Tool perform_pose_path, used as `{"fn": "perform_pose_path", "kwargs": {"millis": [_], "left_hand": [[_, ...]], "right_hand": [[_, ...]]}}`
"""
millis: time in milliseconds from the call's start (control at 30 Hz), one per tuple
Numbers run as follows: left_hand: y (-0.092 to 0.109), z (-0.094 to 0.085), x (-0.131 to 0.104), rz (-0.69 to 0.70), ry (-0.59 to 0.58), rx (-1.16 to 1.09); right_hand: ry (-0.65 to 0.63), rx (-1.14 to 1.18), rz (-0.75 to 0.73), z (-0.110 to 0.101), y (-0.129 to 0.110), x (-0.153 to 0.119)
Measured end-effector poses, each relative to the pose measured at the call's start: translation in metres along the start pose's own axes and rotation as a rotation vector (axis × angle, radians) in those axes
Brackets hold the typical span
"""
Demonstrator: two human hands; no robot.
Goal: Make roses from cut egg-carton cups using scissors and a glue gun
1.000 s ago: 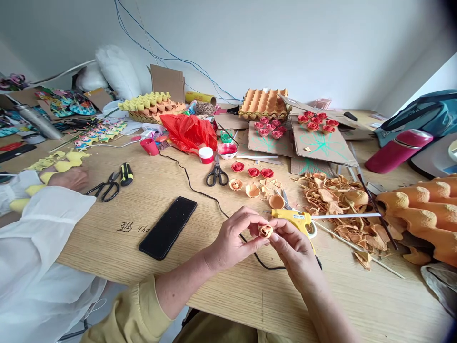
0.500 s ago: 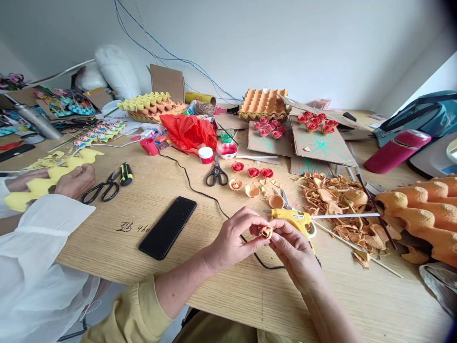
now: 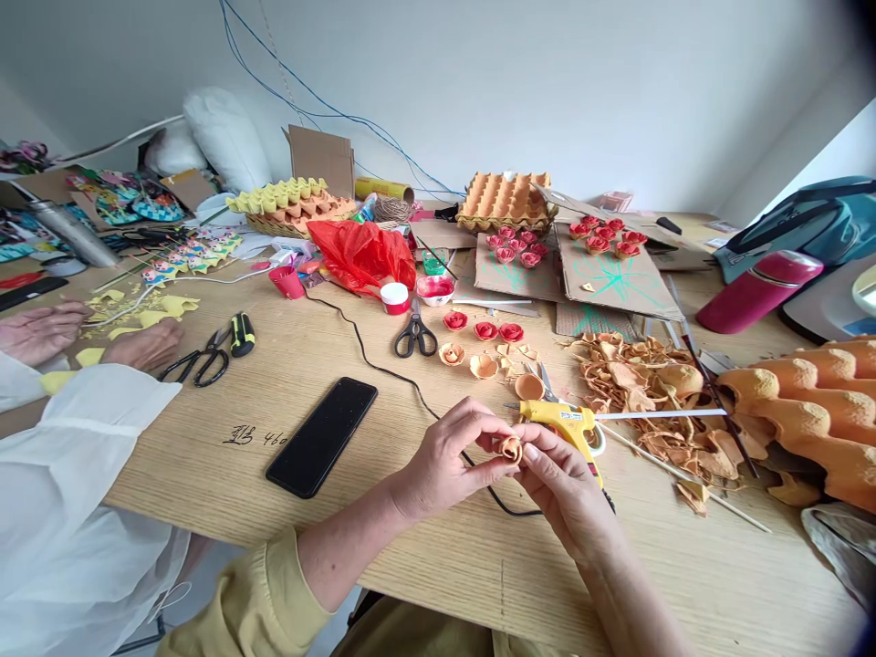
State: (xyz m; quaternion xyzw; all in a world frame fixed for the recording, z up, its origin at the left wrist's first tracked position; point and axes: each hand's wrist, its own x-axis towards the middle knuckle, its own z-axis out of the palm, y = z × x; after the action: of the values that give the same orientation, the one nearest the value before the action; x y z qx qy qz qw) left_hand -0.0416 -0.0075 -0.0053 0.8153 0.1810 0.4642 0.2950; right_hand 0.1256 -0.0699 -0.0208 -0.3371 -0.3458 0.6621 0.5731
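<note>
Between the fingertips of both hands is a small orange rolled flower (image 3: 510, 449), made of egg-carton pulp. My left hand (image 3: 457, 453) pinches it from the left, and my right hand (image 3: 562, 484) grips its right side. A yellow glue gun (image 3: 557, 415) lies just behind my right hand, with a white glue stick (image 3: 661, 413) at its back end. Farther off are an orange cut cup (image 3: 529, 387), an unpainted flower (image 3: 452, 353) and an orange petal cup (image 3: 484, 366). Several red painted flowers (image 3: 485, 329) sit behind them.
A black phone (image 3: 321, 438) and black scissors (image 3: 414, 336) lie to the left. Orange scraps (image 3: 636, 383) and an egg tray (image 3: 808, 392) fill the right side. A pink thermos (image 3: 761, 290) stands farther back. At left, a co-worker's hands (image 3: 145, 344) are over yellow pieces.
The orange flower has turned slightly between my fingers, its spiral now facing more toward me. The co-worker's yellow strip has gone down to the table, and both their hands now show.
</note>
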Motion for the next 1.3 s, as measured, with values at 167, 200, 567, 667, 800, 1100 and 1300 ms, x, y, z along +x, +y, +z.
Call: {"fn": "perform_pose_path", "kwargs": {"millis": [167,200,567,667,800,1100,1300], "left_hand": [[0.0,-0.001,0.0,0.006,-0.018,0.01],[0.0,-0.001,0.0,0.009,-0.02,0.018],[0.001,-0.002,0.001,0.065,0.037,0.128],[0.0,-0.002,0.0,0.071,0.031,0.132],[-0.003,-0.002,0.0,0.047,0.052,0.142],[-0.007,-0.006,0.003,0.003,0.151,0.208],[-0.007,-0.007,0.004,-0.022,0.151,0.177]], "right_hand": [[0.022,0.016,0.007,0.003,-0.001,0.0],[0.026,0.015,0.009,0.003,-0.001,0.0],[0.072,-0.104,-0.043,-0.001,0.003,0.0],[0.121,-0.277,-0.139,0.0,0.001,-0.001],[0.368,-0.792,-0.388,-0.009,-0.004,-0.006],[0.793,-1.591,-0.325,-0.062,-0.005,-0.012],[0.792,-1.592,-0.137,-0.067,-0.003,-0.012]]}}
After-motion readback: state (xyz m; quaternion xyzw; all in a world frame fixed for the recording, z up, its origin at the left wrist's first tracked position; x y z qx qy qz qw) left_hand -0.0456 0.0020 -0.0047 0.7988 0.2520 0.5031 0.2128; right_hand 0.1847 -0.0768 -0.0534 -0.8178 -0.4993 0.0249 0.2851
